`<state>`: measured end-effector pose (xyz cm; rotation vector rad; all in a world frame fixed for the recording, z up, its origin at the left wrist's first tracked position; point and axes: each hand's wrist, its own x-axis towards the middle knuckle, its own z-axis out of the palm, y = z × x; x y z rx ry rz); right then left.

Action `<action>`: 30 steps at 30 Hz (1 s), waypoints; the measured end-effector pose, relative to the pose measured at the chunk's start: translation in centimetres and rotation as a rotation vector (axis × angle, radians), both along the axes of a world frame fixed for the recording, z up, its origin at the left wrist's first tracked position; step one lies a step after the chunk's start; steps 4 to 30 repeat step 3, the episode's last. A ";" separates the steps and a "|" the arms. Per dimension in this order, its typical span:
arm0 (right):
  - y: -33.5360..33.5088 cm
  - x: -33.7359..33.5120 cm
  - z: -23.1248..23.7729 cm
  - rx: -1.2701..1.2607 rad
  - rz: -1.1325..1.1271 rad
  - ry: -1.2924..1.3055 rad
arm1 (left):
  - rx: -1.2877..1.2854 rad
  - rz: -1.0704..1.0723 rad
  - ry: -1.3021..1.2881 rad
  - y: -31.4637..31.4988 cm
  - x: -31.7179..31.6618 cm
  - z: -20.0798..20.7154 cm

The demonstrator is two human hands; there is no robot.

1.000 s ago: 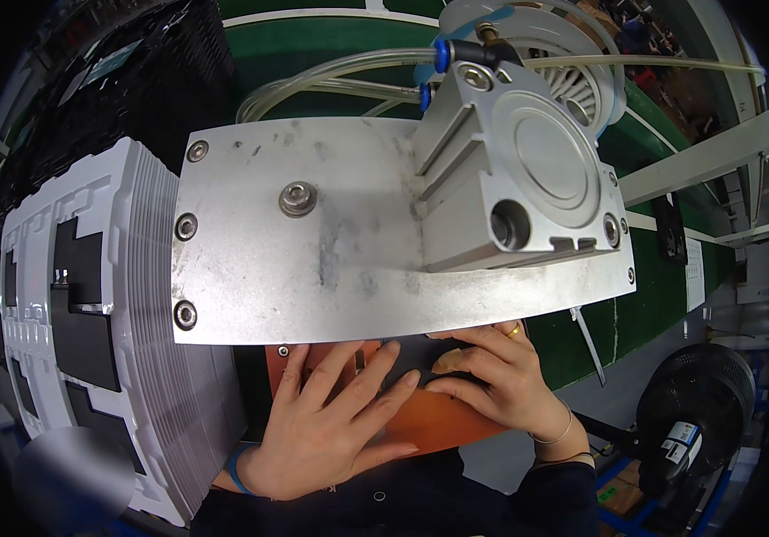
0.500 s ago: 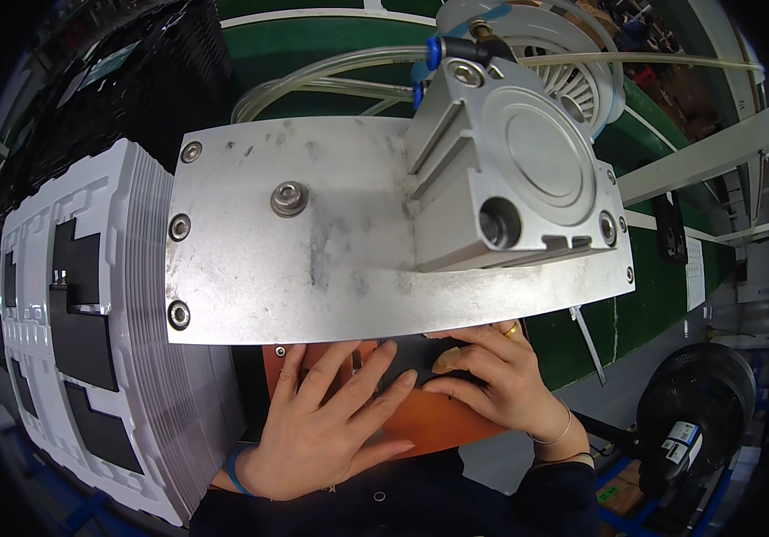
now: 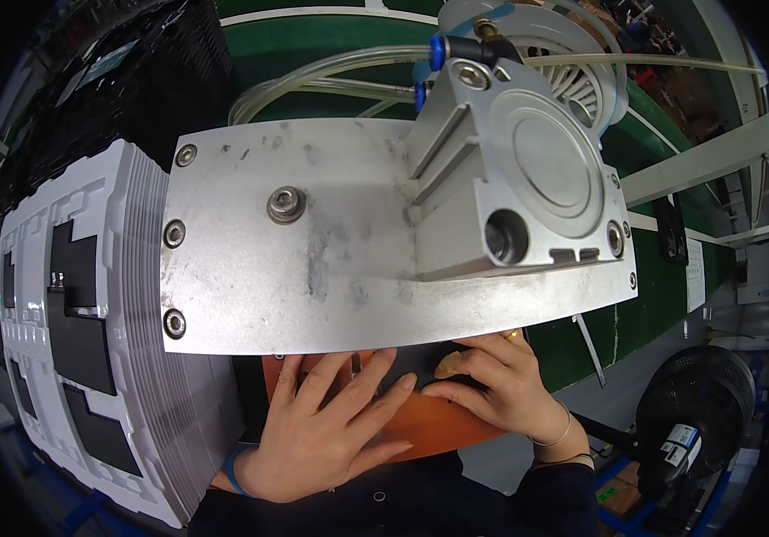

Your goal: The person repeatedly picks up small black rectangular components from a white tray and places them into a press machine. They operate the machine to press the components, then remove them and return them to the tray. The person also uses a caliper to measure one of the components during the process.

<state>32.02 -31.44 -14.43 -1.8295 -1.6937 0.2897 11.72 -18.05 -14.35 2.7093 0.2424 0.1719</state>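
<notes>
My left hand point(image 3: 317, 430) lies flat with its fingers spread over an orange-brown base plate point(image 3: 447, 421); it grips nothing. The fingertips reach the front edge of a silver metal plate point(image 3: 349, 313) above. A black flat piece point(image 3: 420, 358) rests on the orange plate between my hands, its far part hidden beneath the metal. My right hand point(image 3: 501, 380) has bent fingers, with thumb and forefinger closed at the black piece's right side. A yellowish finger cot point(image 3: 448, 363) covers one fingertip. Other right fingertips pass under the metal edge, out of sight.
A silver pneumatic cylinder point(image 3: 514, 170) with clear hoses point(image 3: 340, 67) stands on the metal plate. White trays point(image 3: 147, 358) are stacked at left, with a black crate point(image 3: 152, 89) behind. A white fan point(image 3: 572, 76) stands at the back; a black fan point(image 3: 698, 412) is at right.
The metal plate and cylinder sit slightly lower in the picture, covering a little more of my fingertips. Both hands keep nearly the same place and pose.
</notes>
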 end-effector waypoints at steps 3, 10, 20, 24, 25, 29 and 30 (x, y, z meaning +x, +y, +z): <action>-0.1 0.1 -0.1 -0.013 0.005 0.008 | 0.004 -0.002 0.001 0.0 0.0 0.0; -0.1 0.1 -0.1 -0.013 0.005 0.008 | 0.004 -0.002 0.001 0.0 0.0 0.0; -0.1 0.1 -0.1 -0.013 0.005 0.008 | 0.004 -0.002 0.001 0.0 0.0 0.0; -0.1 0.1 -0.1 -0.013 0.005 0.008 | 0.004 -0.002 0.001 0.0 0.0 0.0; -0.1 0.1 -0.1 -0.013 0.005 0.008 | 0.004 -0.002 0.001 0.0 0.0 0.0; -0.1 0.1 -0.1 -0.013 0.005 0.008 | 0.004 -0.002 0.001 0.0 0.0 0.0; -0.1 0.1 -0.1 -0.013 0.005 0.008 | 0.004 -0.002 0.001 0.0 0.0 0.0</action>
